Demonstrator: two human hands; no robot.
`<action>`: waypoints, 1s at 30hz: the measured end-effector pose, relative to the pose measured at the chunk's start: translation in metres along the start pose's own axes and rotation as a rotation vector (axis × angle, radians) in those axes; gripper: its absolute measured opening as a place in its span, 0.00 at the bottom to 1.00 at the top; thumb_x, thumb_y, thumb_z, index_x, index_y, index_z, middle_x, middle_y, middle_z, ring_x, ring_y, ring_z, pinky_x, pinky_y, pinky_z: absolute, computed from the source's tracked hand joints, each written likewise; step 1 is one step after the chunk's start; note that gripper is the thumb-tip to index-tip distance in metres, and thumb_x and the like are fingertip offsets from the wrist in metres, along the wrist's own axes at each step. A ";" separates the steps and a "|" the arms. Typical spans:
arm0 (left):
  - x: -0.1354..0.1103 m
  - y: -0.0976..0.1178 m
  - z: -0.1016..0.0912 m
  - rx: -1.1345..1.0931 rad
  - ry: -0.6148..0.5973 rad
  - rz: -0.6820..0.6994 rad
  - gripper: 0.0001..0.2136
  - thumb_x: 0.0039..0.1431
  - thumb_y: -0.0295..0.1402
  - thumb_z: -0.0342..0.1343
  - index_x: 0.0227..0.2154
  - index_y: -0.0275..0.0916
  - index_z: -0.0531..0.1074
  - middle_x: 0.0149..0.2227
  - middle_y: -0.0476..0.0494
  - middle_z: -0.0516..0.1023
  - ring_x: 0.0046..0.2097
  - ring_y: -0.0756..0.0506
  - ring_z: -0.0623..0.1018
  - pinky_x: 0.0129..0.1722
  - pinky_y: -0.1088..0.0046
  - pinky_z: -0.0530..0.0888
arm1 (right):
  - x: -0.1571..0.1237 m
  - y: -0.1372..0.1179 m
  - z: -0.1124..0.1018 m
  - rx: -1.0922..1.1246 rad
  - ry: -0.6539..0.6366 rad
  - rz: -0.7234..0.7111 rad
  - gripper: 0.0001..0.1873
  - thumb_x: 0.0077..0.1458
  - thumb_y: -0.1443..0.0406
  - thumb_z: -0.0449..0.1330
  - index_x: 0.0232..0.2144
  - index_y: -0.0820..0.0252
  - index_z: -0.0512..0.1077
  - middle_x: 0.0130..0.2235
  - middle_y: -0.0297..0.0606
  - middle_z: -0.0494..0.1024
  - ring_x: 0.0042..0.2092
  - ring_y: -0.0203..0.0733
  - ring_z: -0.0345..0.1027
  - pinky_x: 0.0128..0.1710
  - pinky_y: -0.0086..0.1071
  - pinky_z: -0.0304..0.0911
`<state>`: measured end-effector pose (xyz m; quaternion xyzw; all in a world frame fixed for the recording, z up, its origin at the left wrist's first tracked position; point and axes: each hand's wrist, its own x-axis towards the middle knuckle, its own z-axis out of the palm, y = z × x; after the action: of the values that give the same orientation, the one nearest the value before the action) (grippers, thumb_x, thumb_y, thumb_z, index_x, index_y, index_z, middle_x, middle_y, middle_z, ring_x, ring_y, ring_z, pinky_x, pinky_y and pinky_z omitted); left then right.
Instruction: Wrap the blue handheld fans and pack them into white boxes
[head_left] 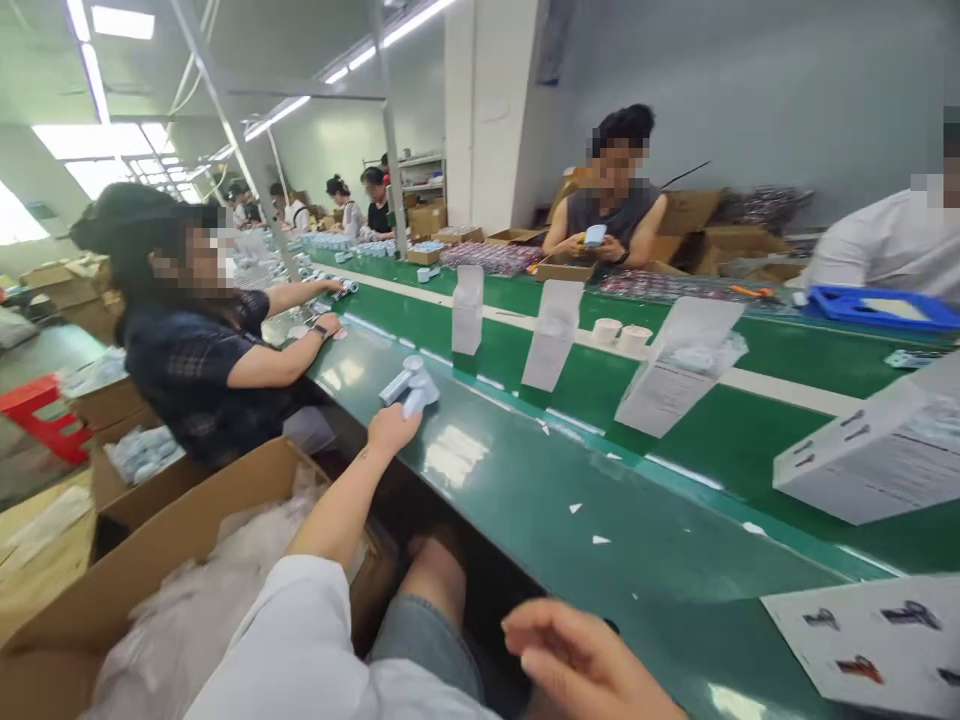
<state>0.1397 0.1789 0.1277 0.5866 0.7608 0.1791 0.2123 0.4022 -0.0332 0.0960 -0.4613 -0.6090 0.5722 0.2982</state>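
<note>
"Where's the pale blue gadget (415, 403) from the left hand (395, 430)?"

"Right at its fingers: they touch the near end, and the body runs up and away from them, leaning a little to the right, on the green bench (510, 490)."

"Are they clamped on it?"

"I can't tell. The back of the hand hides the thumb, so it could be a grip or only a touch."

"And that other piece beside it?"

"A second gadget (393, 388), just beyond the same fingers and to their left. Its long axis slants the other way, its lower end pointing back toward the near edge and the left."

"Which hand is nearer to them?"

"The left, plainly. The right hand (581, 660) is well apart, low and nearer the body, blurred, with thumb and fingers apart and loosely curled. I see nothing in it."

"Anything else close by?"

"To the left of the left hand, below the bench, a carton (180, 545) of clear bags (217, 605). Beyond the fingers and to their right stand open white boxes (675, 390)."
</note>
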 end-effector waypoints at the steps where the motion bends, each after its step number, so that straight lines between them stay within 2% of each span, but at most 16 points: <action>1: -0.020 0.000 0.006 -0.054 -0.011 -0.020 0.17 0.61 0.43 0.48 0.38 0.33 0.73 0.41 0.30 0.78 0.45 0.38 0.78 0.39 0.68 0.72 | 0.009 -0.001 0.006 0.146 0.040 0.031 0.20 0.50 0.48 0.62 0.37 0.54 0.77 0.38 0.43 0.79 0.40 0.48 0.75 0.43 0.42 0.71; 3: -0.070 -0.004 0.029 -0.180 -0.059 -0.064 0.21 0.65 0.46 0.40 0.38 0.35 0.73 0.33 0.39 0.79 0.32 0.46 0.79 0.28 0.74 0.71 | 0.030 -0.002 0.019 0.459 0.197 0.095 0.25 0.45 0.46 0.65 0.40 0.54 0.74 0.42 0.42 0.79 0.42 0.46 0.74 0.42 0.41 0.71; 5: -0.127 -0.014 0.059 -0.321 -0.119 -0.102 0.23 0.65 0.48 0.38 0.35 0.36 0.72 0.25 0.46 0.76 0.22 0.52 0.73 0.21 0.78 0.67 | 0.053 -0.002 0.038 0.670 0.242 0.134 0.29 0.42 0.45 0.68 0.42 0.52 0.72 0.48 0.41 0.77 0.47 0.47 0.72 0.45 0.41 0.70; 7: -0.178 -0.033 0.085 -0.703 -0.245 -0.119 0.18 0.60 0.48 0.48 0.31 0.36 0.70 0.21 0.49 0.71 0.18 0.53 0.68 0.17 0.78 0.64 | 0.072 0.001 0.061 0.753 0.161 0.219 0.28 0.40 0.47 0.69 0.40 0.54 0.72 0.48 0.42 0.77 0.48 0.50 0.72 0.45 0.42 0.71; 8: -0.197 -0.047 0.092 -0.807 -0.297 -0.106 0.16 0.57 0.48 0.53 0.33 0.37 0.70 0.21 0.51 0.71 0.18 0.53 0.68 0.17 0.79 0.64 | 0.079 0.004 0.074 0.750 0.113 0.283 0.27 0.40 0.48 0.70 0.39 0.56 0.72 0.45 0.44 0.78 0.46 0.50 0.73 0.43 0.42 0.72; 10: -0.216 -0.087 0.085 -0.894 -0.469 -0.102 0.16 0.54 0.47 0.57 0.33 0.37 0.70 0.22 0.50 0.72 0.19 0.53 0.69 0.17 0.78 0.64 | 0.088 0.011 0.098 0.710 0.046 0.400 0.26 0.41 0.50 0.70 0.37 0.59 0.72 0.36 0.43 0.79 0.38 0.49 0.75 0.37 0.40 0.73; 12: -0.208 -0.142 0.056 -0.800 -0.459 -0.204 0.18 0.57 0.48 0.53 0.28 0.36 0.72 0.23 0.48 0.74 0.20 0.52 0.71 0.19 0.77 0.66 | 0.094 0.019 0.117 0.684 -0.012 0.425 0.25 0.41 0.51 0.70 0.38 0.60 0.71 0.32 0.40 0.79 0.33 0.44 0.74 0.34 0.37 0.72; 13: -0.196 -0.173 0.036 -0.699 -0.290 -0.301 0.19 0.60 0.47 0.50 0.25 0.35 0.71 0.23 0.47 0.74 0.22 0.52 0.72 0.20 0.77 0.67 | 0.096 0.022 0.125 0.676 -0.045 0.415 0.25 0.42 0.52 0.71 0.38 0.59 0.71 0.32 0.38 0.78 0.33 0.42 0.74 0.33 0.35 0.72; 14: -0.180 -0.204 0.017 -0.567 -0.055 -0.407 0.18 0.62 0.44 0.50 0.25 0.34 0.71 0.25 0.47 0.74 0.24 0.51 0.73 0.24 0.76 0.69 | 0.099 0.024 0.131 0.667 -0.074 0.408 0.25 0.41 0.52 0.71 0.39 0.59 0.71 0.33 0.37 0.78 0.32 0.40 0.73 0.33 0.33 0.72; 16: -0.146 -0.260 -0.013 -0.466 0.132 -0.501 0.17 0.67 0.39 0.45 0.32 0.33 0.72 0.32 0.46 0.76 0.33 0.49 0.76 0.33 0.74 0.72 | 0.107 0.024 0.140 0.644 -0.121 0.423 0.26 0.40 0.53 0.72 0.39 0.57 0.71 0.32 0.35 0.78 0.30 0.36 0.71 0.30 0.29 0.70; 17: -0.131 -0.283 -0.021 -0.424 0.171 -0.534 0.15 0.66 0.40 0.47 0.36 0.33 0.72 0.36 0.45 0.76 0.37 0.48 0.76 0.36 0.71 0.74 | 0.111 0.022 0.143 0.632 -0.140 0.445 0.27 0.39 0.53 0.73 0.39 0.57 0.71 0.32 0.34 0.77 0.29 0.35 0.70 0.29 0.28 0.69; 19: -0.108 -0.315 -0.017 -0.371 0.163 -0.569 0.13 0.64 0.40 0.52 0.41 0.33 0.71 0.40 0.44 0.75 0.40 0.46 0.76 0.41 0.66 0.75 | 0.119 0.019 0.149 0.608 -0.165 0.488 0.27 0.39 0.53 0.73 0.38 0.58 0.70 0.30 0.33 0.77 0.28 0.34 0.69 0.28 0.27 0.68; 21: -0.096 -0.331 0.002 -0.338 0.127 -0.566 0.12 0.61 0.39 0.56 0.40 0.33 0.72 0.40 0.44 0.76 0.40 0.46 0.76 0.42 0.63 0.75 | 0.123 0.016 0.152 0.585 -0.176 0.513 0.27 0.39 0.53 0.73 0.38 0.58 0.71 0.30 0.33 0.76 0.28 0.34 0.69 0.28 0.27 0.68; 24: -0.092 -0.338 0.027 -0.324 0.132 -0.491 0.06 0.58 0.32 0.58 0.31 0.35 0.73 0.35 0.43 0.77 0.41 0.45 0.77 0.44 0.64 0.73 | 0.126 0.014 0.152 0.540 -0.169 0.544 0.26 0.40 0.53 0.73 0.38 0.58 0.71 0.30 0.33 0.75 0.29 0.34 0.69 0.28 0.27 0.67; 27: -0.096 -0.337 0.024 -0.333 0.207 -0.362 0.03 0.56 0.28 0.56 0.28 0.37 0.72 0.42 0.40 0.78 0.50 0.42 0.75 0.46 0.67 0.72 | 0.127 0.014 0.149 0.557 -0.158 0.570 0.23 0.41 0.55 0.72 0.36 0.59 0.71 0.30 0.34 0.74 0.29 0.35 0.69 0.27 0.27 0.67; 30: -0.107 -0.323 0.007 -0.359 0.273 -0.144 0.04 0.56 0.31 0.56 0.29 0.39 0.74 0.50 0.41 0.75 0.54 0.42 0.73 0.44 0.69 0.73 | 0.132 0.010 0.152 0.680 -0.270 0.574 0.23 0.41 0.57 0.72 0.38 0.60 0.71 0.33 0.36 0.74 0.31 0.37 0.70 0.25 0.27 0.68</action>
<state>-0.0964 -0.0047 -0.0349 0.4540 0.7783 0.3735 0.2205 0.2167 0.0211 0.0393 -0.4088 -0.2678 0.8536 0.1801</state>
